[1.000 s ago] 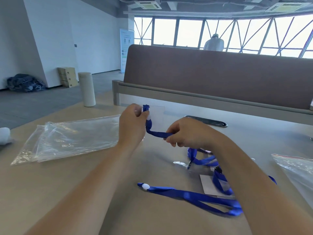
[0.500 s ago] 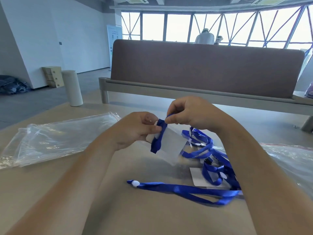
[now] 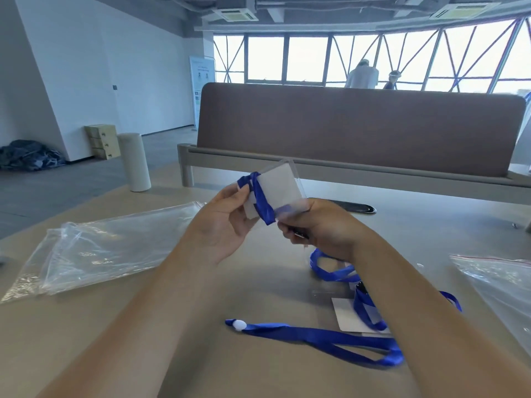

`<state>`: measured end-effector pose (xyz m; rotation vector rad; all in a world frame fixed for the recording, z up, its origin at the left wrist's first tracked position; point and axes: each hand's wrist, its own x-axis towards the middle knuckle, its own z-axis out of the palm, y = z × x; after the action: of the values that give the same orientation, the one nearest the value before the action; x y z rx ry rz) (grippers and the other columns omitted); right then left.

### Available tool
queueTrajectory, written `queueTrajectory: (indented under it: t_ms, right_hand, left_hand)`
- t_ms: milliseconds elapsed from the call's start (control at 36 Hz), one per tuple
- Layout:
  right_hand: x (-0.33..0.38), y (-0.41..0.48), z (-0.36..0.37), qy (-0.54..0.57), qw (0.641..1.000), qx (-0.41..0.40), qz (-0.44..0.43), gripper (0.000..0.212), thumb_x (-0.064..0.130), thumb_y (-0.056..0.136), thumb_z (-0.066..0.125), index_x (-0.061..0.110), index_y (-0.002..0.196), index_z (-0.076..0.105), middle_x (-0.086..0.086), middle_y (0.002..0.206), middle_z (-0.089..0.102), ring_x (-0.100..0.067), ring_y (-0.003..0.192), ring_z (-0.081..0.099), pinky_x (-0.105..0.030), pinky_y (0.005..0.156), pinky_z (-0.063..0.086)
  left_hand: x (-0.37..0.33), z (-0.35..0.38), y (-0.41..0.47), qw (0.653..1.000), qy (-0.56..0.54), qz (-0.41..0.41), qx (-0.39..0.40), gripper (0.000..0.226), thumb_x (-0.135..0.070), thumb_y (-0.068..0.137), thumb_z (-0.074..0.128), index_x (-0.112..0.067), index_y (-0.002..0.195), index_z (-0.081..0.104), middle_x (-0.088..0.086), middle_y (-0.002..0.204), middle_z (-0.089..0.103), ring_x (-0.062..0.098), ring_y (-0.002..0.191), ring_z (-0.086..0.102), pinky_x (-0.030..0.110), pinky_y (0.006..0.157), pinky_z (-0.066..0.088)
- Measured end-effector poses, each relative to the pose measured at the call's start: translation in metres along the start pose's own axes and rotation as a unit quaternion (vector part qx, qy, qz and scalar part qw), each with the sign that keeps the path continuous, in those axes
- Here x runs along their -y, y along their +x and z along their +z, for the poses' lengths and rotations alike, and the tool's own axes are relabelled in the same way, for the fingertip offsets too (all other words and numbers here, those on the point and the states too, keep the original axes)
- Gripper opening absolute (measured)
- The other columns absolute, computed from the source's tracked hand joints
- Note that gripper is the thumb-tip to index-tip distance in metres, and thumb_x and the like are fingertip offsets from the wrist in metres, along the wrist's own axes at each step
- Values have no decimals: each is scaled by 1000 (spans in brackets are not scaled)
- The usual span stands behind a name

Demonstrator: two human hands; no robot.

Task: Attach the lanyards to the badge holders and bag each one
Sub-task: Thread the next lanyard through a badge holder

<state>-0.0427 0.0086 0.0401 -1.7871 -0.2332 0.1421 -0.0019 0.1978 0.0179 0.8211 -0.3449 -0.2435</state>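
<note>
while the left hand (image 3: pixel 227 225) pinches the badge holder (image 3: pixel 283 185) above the table (image 3: pixel 273 271), the right hand (image 3: pixel 324 228) grips the lanyard (image 3: pixel 262 203), seemingly at its clip; attachment step in hand; next calls for seating clip in slot.

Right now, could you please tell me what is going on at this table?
A person is holding a clear plastic badge holder over the beige table. The left hand pinches its edge, where a blue fabric lanyard crosses it; the right hand grips the lanyard at the holder's lower edge. A second blue lanyard and card holder lie on the table between flat clear plastic bags. Nothing looks bagged yet.
</note>
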Motion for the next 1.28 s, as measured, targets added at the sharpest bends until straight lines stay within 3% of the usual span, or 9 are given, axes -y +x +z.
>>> queueTrajectory:
  t_ms: [28,139,250,472,583,694,889,1056,1278]
  right_hand:
    - [-2,1,3,2,1000,7,4,13,17,91,66,6,97,71,-10,79,62,-21,72,55,-30,72,50]
    - [-7,3,12,-14,999,19,36,18,13,88,69,9,106,71,-11,84,70,-21,71,63,-34,79,57]
    - [-6,7,15,-87,994,9,59,29,16,83,75,18,111,68,-6,90,76,-15,69,65,-35,84,58]
    - [6,6,17,-288,957,-21,31,17,16,88,68,16,105,69,0,82,76,-10,63,63,-26,67,54]
    - [15,3,15,-326,944,-59,-14,9,15,88,67,17,96,65,4,74,74,-6,56,62,-26,61,52]
    - [21,4,13,-340,931,-115,-62,7,14,90,62,18,88,67,7,71,72,-2,53,59,-18,51,45]
    - [20,6,11,-249,959,-128,-36,9,6,91,62,8,95,70,-4,77,75,-11,62,72,-24,68,61]
    - [22,4,11,-281,955,-89,-21,9,6,92,63,10,99,68,-7,85,75,-13,67,74,-23,72,60]
    - [17,7,13,-444,887,-110,-64,9,17,95,60,21,88,64,5,79,69,-11,68,65,-20,62,45]
  left_hand:
    - [0,0,0,1000,-6,8,-19,28,-11,92,57,-5,119,63,11,116,70,25,105,68,42,99,53]
    - [1,-2,2,994,9,34,-108,16,-4,97,56,-12,92,69,9,104,75,24,93,73,43,85,60]
    - [-1,-8,5,979,52,60,-186,18,-4,96,59,-9,113,58,12,110,73,26,95,74,42,82,60]
    - [2,1,2,917,277,119,-262,15,-9,91,66,-23,88,63,1,93,66,22,92,63,37,84,58]
    - [4,4,-2,871,400,148,-245,9,-17,91,65,-26,90,65,-2,88,70,24,89,67,48,89,56]
    - [6,7,-3,846,466,158,-202,11,-15,93,64,-24,87,62,-4,83,69,20,78,62,36,74,50]
    - [16,13,-2,782,598,128,-119,7,-22,97,61,-19,103,61,-8,102,64,8,78,60,7,58,38]
    - [16,12,-4,763,626,114,-110,5,-24,97,60,-22,97,56,-7,100,62,4,76,58,11,58,34]
    - [18,10,-1,745,661,64,-65,15,-33,96,62,-20,98,55,-14,87,59,5,75,56,27,70,47]
